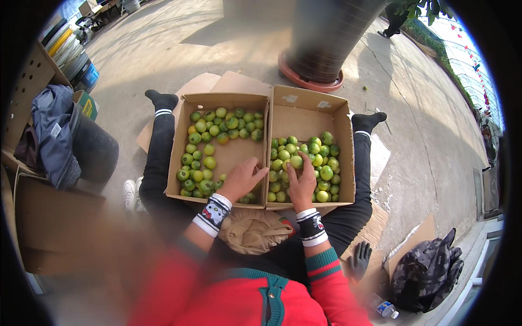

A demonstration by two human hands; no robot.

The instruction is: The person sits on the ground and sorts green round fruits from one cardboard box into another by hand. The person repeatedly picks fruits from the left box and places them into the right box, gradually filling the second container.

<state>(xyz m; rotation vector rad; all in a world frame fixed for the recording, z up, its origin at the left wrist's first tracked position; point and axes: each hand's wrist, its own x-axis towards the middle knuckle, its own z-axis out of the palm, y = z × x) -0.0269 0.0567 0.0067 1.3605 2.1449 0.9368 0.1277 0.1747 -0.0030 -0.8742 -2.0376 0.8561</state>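
Observation:
Two open cardboard boxes stand side by side between my outstretched legs. Green tomatoes (206,186) line the far, left and near sides of the left box (173,163), a few of them turning orange. More green tomatoes (326,172) cover the near part of the right box (348,163). My right hand (303,179) is over the right box, thumb and fingers around a pale green tomato (297,161). My left hand (244,177) hovers at the near right of the left box, its fingertips by the shared wall; whether it holds anything is hidden.
A large pot on a red saucer (312,83) stands beyond the boxes. At left are a dark bucket (96,142) with a jacket (55,122) and stacked pails (83,73). A black glove (360,258), plastic bottle (386,309) and camouflage bag (424,271) lie at right. A person (394,20) stands far off.

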